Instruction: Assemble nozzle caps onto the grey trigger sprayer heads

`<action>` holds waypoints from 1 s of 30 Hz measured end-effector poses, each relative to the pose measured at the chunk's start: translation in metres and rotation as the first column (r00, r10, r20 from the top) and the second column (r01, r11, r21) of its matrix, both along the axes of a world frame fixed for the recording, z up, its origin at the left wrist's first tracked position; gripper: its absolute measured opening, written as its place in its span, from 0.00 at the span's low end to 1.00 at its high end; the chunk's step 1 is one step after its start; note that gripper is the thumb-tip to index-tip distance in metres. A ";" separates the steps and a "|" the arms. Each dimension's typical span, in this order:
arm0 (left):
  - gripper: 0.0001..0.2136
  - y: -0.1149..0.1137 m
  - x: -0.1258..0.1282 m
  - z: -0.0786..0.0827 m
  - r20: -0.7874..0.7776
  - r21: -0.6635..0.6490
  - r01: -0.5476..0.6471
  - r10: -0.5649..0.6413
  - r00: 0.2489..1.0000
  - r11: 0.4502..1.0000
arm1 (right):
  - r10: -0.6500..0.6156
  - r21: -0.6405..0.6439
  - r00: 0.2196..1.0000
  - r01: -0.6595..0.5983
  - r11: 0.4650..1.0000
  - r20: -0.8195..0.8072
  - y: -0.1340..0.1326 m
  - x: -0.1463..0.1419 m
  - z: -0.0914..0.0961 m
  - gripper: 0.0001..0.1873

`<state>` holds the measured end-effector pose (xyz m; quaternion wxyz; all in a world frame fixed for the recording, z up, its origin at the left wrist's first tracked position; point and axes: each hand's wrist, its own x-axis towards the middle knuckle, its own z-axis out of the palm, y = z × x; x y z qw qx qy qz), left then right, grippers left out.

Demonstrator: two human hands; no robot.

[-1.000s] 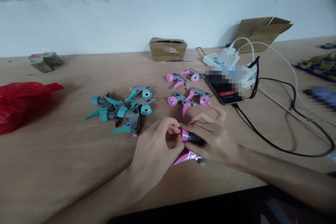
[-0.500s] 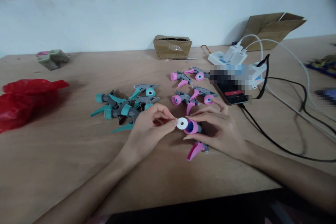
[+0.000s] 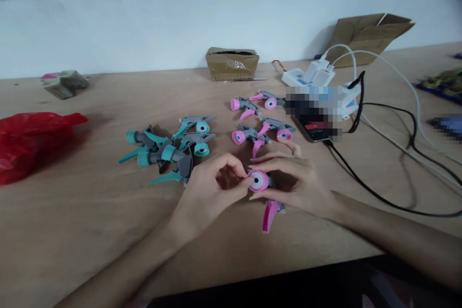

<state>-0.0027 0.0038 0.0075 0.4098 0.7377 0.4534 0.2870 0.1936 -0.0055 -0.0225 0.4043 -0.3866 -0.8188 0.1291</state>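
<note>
My right hand (image 3: 305, 180) grips a pink and grey trigger sprayer head (image 3: 270, 216), its pink collar facing left and its lever hanging down. A white washer (image 3: 256, 184) with a dark centre sits within the mouth of that collar. The thumb and forefinger of my left hand (image 3: 211, 190) are pinched at the washer's left edge, touching the collar rim. Left of my hands lies a pile of teal and grey trigger sprayer heads (image 3: 155, 156). Several pink and grey sprayer heads (image 3: 249, 134) lie just beyond my right hand.
A phone (image 3: 317, 130) with a cable lies right of the pink heads, near a white power strip (image 3: 294, 77) with chargers. Cardboard boxes (image 3: 233, 65) stand along the wall. A red plastic bag (image 3: 32, 142) is at the left, and a small block-shaped object (image 3: 65, 84) behind it.
The white washer, held in front of the collar by my left hand, is now inside the collar's mouth. The sprayer head has turned slightly, and the view has shifted a little.
</note>
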 end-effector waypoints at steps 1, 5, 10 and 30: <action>0.04 0.000 0.000 0.001 -0.016 0.052 -0.002 0.003 1.000 0.999 | 0.001 -0.001 1.000 -0.001 1.000 0.000 0.000 0.000 0.000 0.18; 0.03 -0.001 0.001 0.005 -0.077 0.199 0.011 0.005 0.997 0.980 | 0.008 -0.001 1.000 -0.008 1.000 -0.006 0.000 0.000 0.000 0.18; 0.03 -0.002 0.002 0.007 -0.109 0.295 0.051 -0.019 0.994 0.954 | 0.013 0.043 1.000 -0.012 0.999 -0.008 -0.001 0.000 0.001 0.17; 0.03 -0.010 0.006 -0.001 -0.173 0.315 0.011 0.046 0.984 0.949 | -0.035 0.181 0.996 0.019 0.983 0.087 -0.002 -0.003 0.003 0.12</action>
